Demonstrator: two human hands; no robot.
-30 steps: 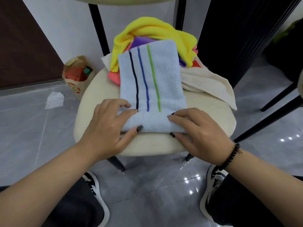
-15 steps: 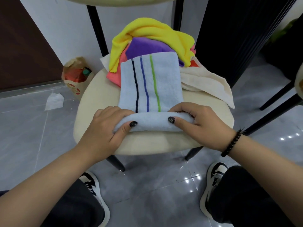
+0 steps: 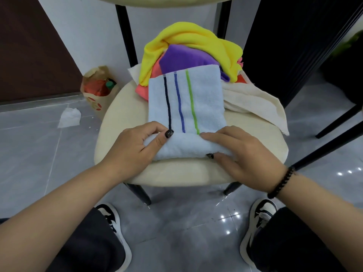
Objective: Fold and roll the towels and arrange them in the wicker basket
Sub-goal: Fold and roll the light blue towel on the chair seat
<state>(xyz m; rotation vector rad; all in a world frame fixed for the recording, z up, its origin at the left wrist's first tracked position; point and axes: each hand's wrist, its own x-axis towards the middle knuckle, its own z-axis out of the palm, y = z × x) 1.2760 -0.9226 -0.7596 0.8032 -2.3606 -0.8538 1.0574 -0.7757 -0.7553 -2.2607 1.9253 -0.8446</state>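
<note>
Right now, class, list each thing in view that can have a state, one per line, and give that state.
Striped blue towel: near end rolled, rest flat.
Left hand: grips the roll.
Right hand: grips the roll.
Yellow towel: crumpled, unfolded.
Purple towel: unrolled.
Cream towel: spread loose.
Paper bag: open.

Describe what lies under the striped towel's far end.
The striped towel overlaps the purple towel and coral towel; anything deeper beneath is hidden.

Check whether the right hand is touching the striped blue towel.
Touching. The head view shows the right hand curled over the rolled near end of the striped blue towel, thumb under its edge.
</note>
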